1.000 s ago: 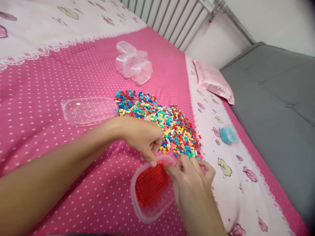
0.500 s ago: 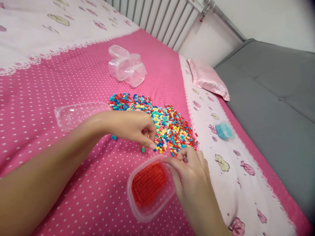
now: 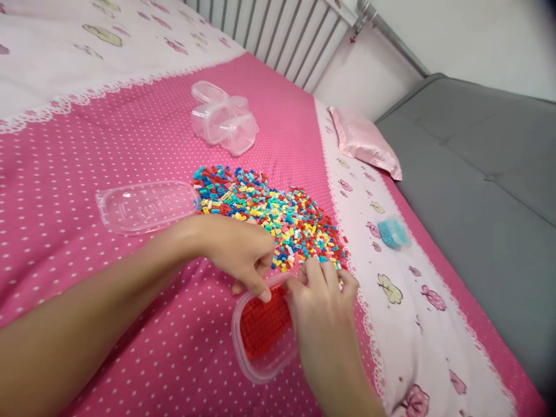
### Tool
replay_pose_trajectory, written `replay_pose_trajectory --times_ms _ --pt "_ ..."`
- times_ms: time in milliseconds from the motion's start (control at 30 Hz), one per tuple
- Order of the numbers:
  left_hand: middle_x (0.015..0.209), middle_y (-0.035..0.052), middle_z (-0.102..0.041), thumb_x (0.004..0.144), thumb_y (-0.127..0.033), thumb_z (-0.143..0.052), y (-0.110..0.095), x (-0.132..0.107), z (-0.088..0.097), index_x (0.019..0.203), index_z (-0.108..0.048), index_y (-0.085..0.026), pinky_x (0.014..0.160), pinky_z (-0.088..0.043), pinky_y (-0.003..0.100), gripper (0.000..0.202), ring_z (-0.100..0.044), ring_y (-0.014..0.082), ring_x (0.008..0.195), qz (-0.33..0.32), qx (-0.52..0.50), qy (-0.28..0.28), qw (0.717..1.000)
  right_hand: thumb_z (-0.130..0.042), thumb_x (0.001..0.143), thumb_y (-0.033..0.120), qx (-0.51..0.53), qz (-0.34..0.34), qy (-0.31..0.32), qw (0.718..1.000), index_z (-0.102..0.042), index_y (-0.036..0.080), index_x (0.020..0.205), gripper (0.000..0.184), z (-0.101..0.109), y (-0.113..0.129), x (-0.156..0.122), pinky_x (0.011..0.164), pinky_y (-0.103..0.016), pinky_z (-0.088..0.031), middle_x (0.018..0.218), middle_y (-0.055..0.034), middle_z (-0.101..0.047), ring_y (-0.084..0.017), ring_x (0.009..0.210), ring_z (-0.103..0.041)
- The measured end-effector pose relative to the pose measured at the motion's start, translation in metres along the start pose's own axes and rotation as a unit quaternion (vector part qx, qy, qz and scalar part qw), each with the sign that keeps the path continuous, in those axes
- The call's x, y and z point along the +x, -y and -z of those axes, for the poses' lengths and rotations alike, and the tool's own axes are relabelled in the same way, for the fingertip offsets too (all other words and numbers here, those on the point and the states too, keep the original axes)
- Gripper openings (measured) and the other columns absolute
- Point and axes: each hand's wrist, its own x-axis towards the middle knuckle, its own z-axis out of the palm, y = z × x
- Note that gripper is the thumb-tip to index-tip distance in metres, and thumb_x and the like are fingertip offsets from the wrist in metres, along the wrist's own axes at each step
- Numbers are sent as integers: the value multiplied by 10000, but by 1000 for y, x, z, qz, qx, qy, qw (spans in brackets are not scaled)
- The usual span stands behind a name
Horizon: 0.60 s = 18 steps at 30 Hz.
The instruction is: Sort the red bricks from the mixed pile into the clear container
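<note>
On the pink dotted bedspread (image 3: pixel 182 359), close by, sat a clear container (image 3: pixel 260 376) with red bricks (image 3: pixel 264 330) packed in it. At its far rim were the left hand (image 3: pixel 237 243), thumb over the bricks, and the right hand (image 3: pixel 324 301), fingers bent; whether either grasped anything I couldn't tell. Beyond spread a multicoloured brick pile (image 3: pixel 278 214), a clear lid (image 3: pixel 147 205) at its left end, then clear tubs (image 3: pixel 226 124).
</note>
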Motion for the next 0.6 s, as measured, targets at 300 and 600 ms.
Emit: replay_pose_trajectory --times_ms 300,600 --pt "589 6 -718 873 -300 -748 -2 0 -1 591 -693 -152 453 -323 204 324 -508 83 468 8 7 -9 1000 -710 830 96 -14 12 -3 1000 -718 230 722 172 0 -1 0 887 -463 -293 844 -54 -635 -260 871 -507" --pt "502 -27 -652 837 -292 -760 1 0 -4 528 -656 -171 434 -295 222 348 -447 79 411 -15 0 -28 999 -638 845 66 -28 14 -34 999 -687 213 696 214 -7 3 -1 922 -473 -276 809 -41 -604 -245 867 -488"
